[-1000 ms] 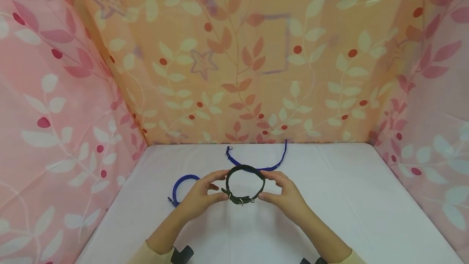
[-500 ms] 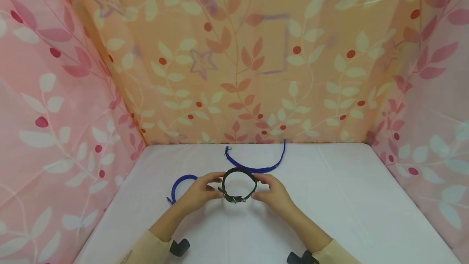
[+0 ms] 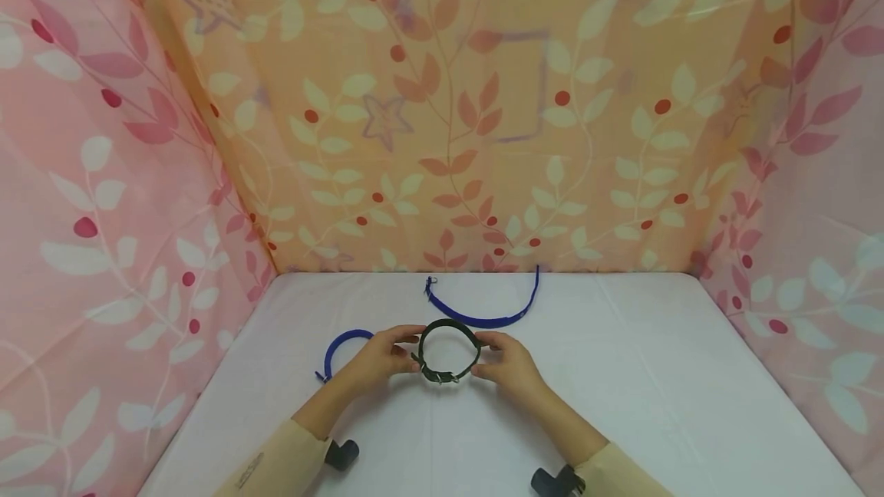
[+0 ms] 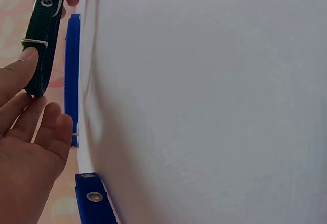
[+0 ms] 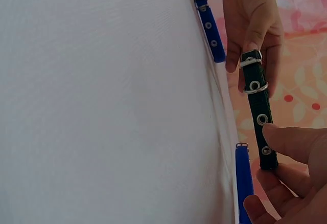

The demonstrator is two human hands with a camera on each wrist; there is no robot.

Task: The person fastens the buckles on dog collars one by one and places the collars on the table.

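A dark green buckled collar [image 3: 441, 377], closed into a ring, is held up between both hands above the white table. My left hand [image 3: 378, 359] pinches its left side, thumb near the metal keeper in the left wrist view, where the collar [image 4: 43, 55] shows its buckle and D-ring. On the other side my right hand [image 3: 512, 365] pinches the strap between thumb and fingers. In the right wrist view, metal eyelets run along the collar [image 5: 261, 106] close to the right thumb [image 5: 291, 141].
A blue collar [image 3: 334, 347] looped into a ring lies left, partly hidden behind the left hand. Another blue collar [image 3: 486, 322], unfastened and curved, lies at the back of the white table [image 3: 656, 374]. Patterned cloth [image 3: 442, 175] surrounds the table at back and sides.
Both hands have shifted slightly left with the green collar, the right hand more so, and its ring has moved a little nearer the looped blue one. The blue collars stay put.
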